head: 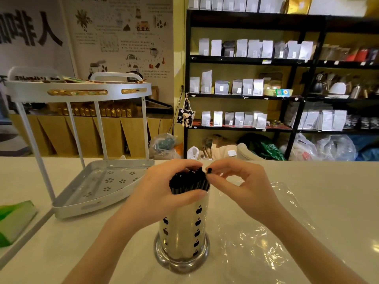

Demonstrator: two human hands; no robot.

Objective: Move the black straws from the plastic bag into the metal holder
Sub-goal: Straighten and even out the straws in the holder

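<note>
A shiny metal holder (182,228) with apple-shaped cut-outs stands upright on the white counter, near the front centre. A bundle of black straws (189,181) sticks out of its top. My left hand (164,193) wraps around the bundle at the holder's rim. My right hand (240,183) pinches the tip of one black straw (209,170) at the bundle's right edge. The clear plastic bag (264,232) lies flat and crumpled on the counter to the right of the holder, under my right forearm.
A white two-tier rack (82,193) stands on the counter at the left, its lower tray near my left hand. A green-and-white packet (14,220) lies at the far left edge. Black shelves with white pouches fill the wall behind the counter.
</note>
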